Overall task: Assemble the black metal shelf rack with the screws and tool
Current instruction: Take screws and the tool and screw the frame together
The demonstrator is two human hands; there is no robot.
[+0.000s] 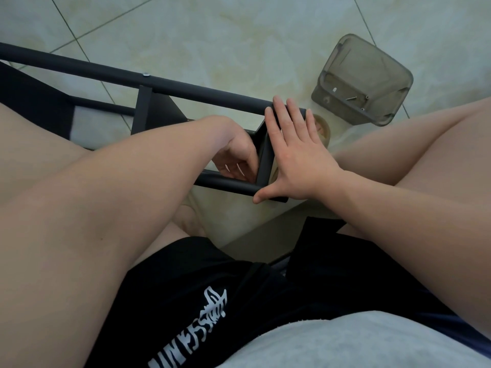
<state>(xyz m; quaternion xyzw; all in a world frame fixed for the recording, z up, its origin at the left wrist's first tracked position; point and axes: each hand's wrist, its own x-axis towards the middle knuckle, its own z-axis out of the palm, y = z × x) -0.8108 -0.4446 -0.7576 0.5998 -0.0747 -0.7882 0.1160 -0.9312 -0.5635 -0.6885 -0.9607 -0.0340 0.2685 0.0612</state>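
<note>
1. The black metal rack (199, 91) lies on its side on the tiled floor (212, 35), between the seated person's bare knees. One long tube runs from the far left towards the middle.
2. The right hand (295, 152) is laid flat on the short end bar of the rack. Its fingers are straight and pressed together, pointing away from the body, and the thumb is spread out to touch the near tube's end. It presses and does not wrap round anything.
3. The left hand (239, 158) reaches inside the frame, tucked right against the inner face of that same end bar. Its fingers are curled in, with small glints showing at the fingertips. Whether it pinches a screw or the tool, I cannot tell.
4. One silver screw head (145, 74) already sits in the long far tube, above a flat upright strut.
5. On the floor just beyond the rack's end corner lies a smoky clear plastic container (364, 81), tipped on its side and apart from both hands. A few small screws (350, 98) rest inside it.
6. Closest to the camera are black shorts with white lettering (212, 301) and a grey shirt hem (345, 341).
</note>
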